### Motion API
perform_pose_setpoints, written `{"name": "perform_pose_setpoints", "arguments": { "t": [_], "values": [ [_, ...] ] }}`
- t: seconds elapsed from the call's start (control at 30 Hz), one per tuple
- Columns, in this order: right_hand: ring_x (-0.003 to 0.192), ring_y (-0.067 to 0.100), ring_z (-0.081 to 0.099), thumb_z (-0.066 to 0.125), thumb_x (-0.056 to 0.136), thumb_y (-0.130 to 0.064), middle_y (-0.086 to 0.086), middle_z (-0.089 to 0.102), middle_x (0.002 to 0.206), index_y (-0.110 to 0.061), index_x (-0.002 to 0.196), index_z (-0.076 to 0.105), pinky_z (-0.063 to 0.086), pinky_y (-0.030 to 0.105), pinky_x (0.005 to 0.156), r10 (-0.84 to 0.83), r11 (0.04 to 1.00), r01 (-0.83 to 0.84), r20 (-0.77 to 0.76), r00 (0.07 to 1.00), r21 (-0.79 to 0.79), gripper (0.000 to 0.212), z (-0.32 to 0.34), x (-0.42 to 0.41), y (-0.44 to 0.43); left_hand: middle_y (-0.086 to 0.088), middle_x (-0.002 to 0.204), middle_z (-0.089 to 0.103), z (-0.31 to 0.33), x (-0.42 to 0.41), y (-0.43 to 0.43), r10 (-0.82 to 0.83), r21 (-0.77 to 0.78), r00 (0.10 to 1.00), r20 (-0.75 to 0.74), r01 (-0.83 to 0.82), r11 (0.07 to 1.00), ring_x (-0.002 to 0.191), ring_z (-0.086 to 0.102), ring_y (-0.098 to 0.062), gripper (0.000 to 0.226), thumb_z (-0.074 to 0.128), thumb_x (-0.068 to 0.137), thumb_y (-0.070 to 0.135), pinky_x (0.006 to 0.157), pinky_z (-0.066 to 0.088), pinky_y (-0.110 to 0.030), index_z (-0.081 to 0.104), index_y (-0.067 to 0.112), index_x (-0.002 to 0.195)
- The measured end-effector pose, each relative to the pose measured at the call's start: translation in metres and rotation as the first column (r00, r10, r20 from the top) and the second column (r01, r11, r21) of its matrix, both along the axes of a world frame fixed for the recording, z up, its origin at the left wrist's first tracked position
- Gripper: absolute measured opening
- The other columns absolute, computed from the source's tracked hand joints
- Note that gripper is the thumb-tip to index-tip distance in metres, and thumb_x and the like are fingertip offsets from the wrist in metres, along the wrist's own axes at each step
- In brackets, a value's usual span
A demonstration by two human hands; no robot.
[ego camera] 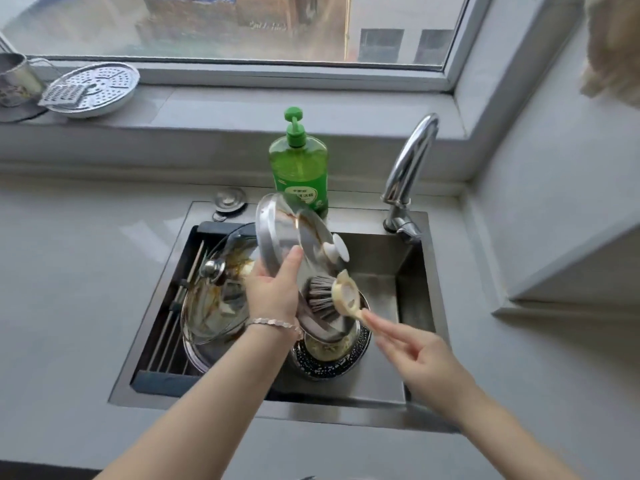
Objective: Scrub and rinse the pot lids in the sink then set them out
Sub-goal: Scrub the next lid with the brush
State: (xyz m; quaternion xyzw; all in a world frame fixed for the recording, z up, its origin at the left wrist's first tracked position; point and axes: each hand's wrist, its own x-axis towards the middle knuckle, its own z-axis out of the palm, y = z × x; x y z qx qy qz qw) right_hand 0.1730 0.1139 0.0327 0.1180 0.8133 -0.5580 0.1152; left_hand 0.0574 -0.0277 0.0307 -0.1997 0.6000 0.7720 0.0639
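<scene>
My left hand [273, 289] grips the left rim of a steel pot lid [287, 237] with a white knob [337, 252], tilted up over the sink [408, 271]. Brown stains streak the lid. My right hand [412, 351] pinches the cream handle of a dish brush [332, 294] with its fingertips; the dark bristles press against the lid's lower part. A stained glass lid [214, 303] with a metal knob lies in the sink's left half on a roll-up rack. Below the held lid sits a dark round strainer basket [329, 358] holding food scraps.
A green dish soap bottle [299, 164] stands behind the sink, a chrome faucet [408, 168] at the back right. A perforated steamer plate [91, 88] and metal cup [15, 79] sit on the windowsill at left. Grey counter surrounds the sink.
</scene>
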Motion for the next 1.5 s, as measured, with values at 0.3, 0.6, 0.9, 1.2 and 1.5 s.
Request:
{"name": "perform_pose_setpoints", "arguments": {
  "t": [0.3,0.6,0.9,1.2,1.5],
  "values": [
    [0.039,0.001,0.033,0.05,0.095,-0.016,-0.018,0.034,0.035,-0.036,0.118,0.057,0.026,0.011,0.047,-0.096,0.985,0.103,0.058,0.994,-0.135,0.031,-0.025,0.015,0.007,0.001,0.065,0.068,-0.006,0.005,0.02,-0.1,-0.051,0.995,0.016,0.1,0.994,0.065,0.066,-0.019,0.007,0.069,0.082,0.022,0.067,0.057,-0.034,0.066,0.016,0.081],
    [0.073,-0.018,0.055,0.053,0.094,-0.019,-0.036,0.06,0.072,-0.047,0.113,0.057,0.041,0.009,0.091,-0.063,0.989,0.063,0.002,0.998,-0.133,0.034,-0.027,0.008,0.002,-0.001,0.073,0.071,-0.01,0.006,0.015,-0.053,-0.029,0.996,0.077,0.056,0.998,0.079,0.067,-0.025,0.007,0.07,0.081,0.02,0.084,0.054,-0.047,0.067,0.018,0.076],
    [0.054,0.01,0.053,0.045,0.09,0.0,-0.001,0.062,0.074,-0.034,0.105,0.059,0.045,0.016,0.059,-0.069,0.993,0.075,0.07,0.995,-0.089,0.039,-0.031,-0.013,0.022,0.004,0.059,0.069,-0.015,0.017,0.015,-0.081,-0.021,0.993,0.088,0.083,0.996,0.058,0.066,-0.011,0.012,0.067,0.083,0.015,0.065,0.056,-0.03,0.064,0.017,0.072],
    [0.099,-0.006,0.061,0.06,0.09,-0.025,-0.02,0.068,0.107,-0.053,0.104,0.06,0.046,0.014,0.086,0.057,0.996,-0.047,-0.131,0.99,0.077,0.032,-0.034,0.01,-0.003,-0.003,0.068,0.067,-0.014,0.01,0.017,0.036,-0.036,0.987,0.155,-0.031,0.999,0.079,0.066,-0.028,0.018,0.07,0.081,0.025,0.082,0.055,-0.045,0.059,0.016,0.07],
    [0.071,-0.019,0.057,0.055,0.092,-0.011,-0.035,0.059,0.061,-0.027,0.119,0.06,0.043,0.001,0.072,-0.033,0.998,0.029,-0.079,0.996,-0.048,0.031,-0.031,0.002,0.004,0.005,0.05,0.065,-0.012,0.012,0.018,0.01,-0.003,0.988,0.152,-0.01,1.0,0.05,0.064,-0.012,0.015,0.068,0.082,0.016,0.055,0.056,-0.026,0.059,0.017,0.071]
  ]
}}
